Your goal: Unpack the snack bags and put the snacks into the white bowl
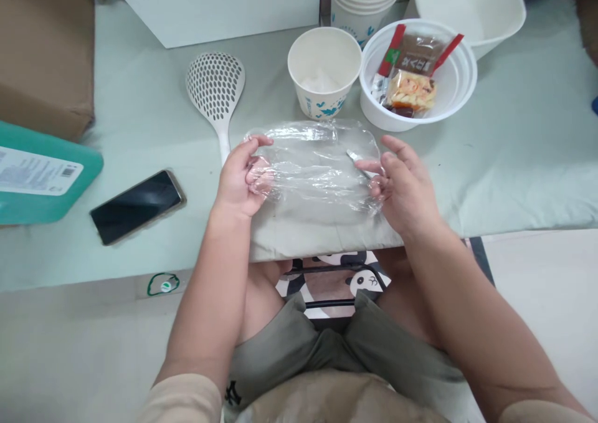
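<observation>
A sheet of clear, crinkled plastic film (313, 161) is stretched between my two hands above the table's near edge. My left hand (245, 177) grips its left end with curled fingers. At the other end, my right hand (402, 183) holds the film's edge between thumb and fingers. A small metal-tipped tool (352, 156) shows at the right part of the film, by my right fingers; what it is, I cannot tell. Just beyond the film stands a paper cup (324, 68) with something whitish inside. A white bowl (460, 93) with wrapped snacks is right of the cup.
A white skimmer (215, 86) lies left of the cup, and a phone (137, 206) lies at the left. A green container (84, 167) and cardboard box (47, 55) stand far left. Stacked cups (367, 5), a white tub (471, 5) and a white box (224, 5) are behind.
</observation>
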### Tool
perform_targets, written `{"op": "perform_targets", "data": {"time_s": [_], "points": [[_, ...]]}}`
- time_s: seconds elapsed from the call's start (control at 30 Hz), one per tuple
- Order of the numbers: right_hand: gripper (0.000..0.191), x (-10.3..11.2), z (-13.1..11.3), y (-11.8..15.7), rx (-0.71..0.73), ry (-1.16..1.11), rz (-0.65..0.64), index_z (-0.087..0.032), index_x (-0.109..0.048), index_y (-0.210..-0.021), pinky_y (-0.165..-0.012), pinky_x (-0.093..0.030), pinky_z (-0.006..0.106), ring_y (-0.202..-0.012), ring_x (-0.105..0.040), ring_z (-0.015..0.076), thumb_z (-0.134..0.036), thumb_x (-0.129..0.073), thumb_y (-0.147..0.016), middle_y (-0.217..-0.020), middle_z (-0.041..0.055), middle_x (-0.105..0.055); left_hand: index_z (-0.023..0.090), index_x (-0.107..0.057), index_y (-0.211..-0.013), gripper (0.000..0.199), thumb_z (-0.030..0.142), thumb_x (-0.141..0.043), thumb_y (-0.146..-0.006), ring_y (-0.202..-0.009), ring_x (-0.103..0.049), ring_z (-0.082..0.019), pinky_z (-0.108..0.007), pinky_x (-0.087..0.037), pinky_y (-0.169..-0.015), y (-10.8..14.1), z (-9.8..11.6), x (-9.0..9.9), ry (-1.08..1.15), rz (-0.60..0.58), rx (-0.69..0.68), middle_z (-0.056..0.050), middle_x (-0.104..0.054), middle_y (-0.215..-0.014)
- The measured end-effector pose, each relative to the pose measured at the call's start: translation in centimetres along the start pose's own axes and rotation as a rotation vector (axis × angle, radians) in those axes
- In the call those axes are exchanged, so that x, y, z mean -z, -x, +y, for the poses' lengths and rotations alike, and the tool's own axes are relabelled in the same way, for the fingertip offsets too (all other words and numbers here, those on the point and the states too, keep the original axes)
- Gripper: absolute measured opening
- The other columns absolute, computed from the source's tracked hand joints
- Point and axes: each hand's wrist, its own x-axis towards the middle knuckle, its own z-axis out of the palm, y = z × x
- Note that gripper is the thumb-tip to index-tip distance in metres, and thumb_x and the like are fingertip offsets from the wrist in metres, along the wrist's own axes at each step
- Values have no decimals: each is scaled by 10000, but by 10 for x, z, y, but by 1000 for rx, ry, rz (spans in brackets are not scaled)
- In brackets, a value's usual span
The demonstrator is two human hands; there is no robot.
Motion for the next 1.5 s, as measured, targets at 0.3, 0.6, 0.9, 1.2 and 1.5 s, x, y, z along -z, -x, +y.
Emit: {"op": "perform_targets", "data": {"time_s": [0.3, 0.6, 0.9, 1.2, 1.5], "points": [[778, -14, -2, 7, 13, 4, -184, -412, -408, -1512, -846, -652, 450, -803, -714, 189, -481, -802, -845, -1059, 19, -741, 219, -650, -866, 511, 571, -338, -1064, -339, -91, -65, -204, -93, -348, -1, 5, -4, 223, -83, 13, 98, -221, -403], [510, -20, 5, -4, 123, -143, 64, -429, -521, -1314, -598, -592, 334, -615, -596, 128, -430, -770, -869, -974, -11, -672, 396, -387, -1546, 1133, 202, -976, -598, -925, -762, -193, -315, -611, -834, -4, -20, 13, -192, -495, -49, -4, -719, -1081], [428, -7, 4, -8, 127, -106, 81, -388, -558, -1243, -437, -365, 279, -504, -439, 93, -406, -760, -866, -981, -2, -694, 217, -353, -1626, 1103, 219, -907, -671, -540, -680, -149, -210, -494, -510, 3, -6, 21, -489, -523, -15, 16, -709, -667], [372, -3, -4, -7, 165, -119, 114, -354, -574, -1161, -471, -391, 275, -529, -444, 102, -441, -770, -857, -865, -19, -641, 182, -455, -1561, 1028, 190, -944, -657, -507, -688, -160, -217, -530, -512, 1, 4, 35, -467, -710, 57, -6, -740, -637], [333, -4, -26, 0, -31, -287, -100, -330, -584, -1033, -542, -495, 345, -484, -457, 139, -387, -768, -761, -594, -84, -392, 128, -740, -1169, 868, 863, -669, -714, -1249, -714, -340, -370, -623, -954, 0, -14, 17, 17, -537, -44, -196, -724, -1359]]}}
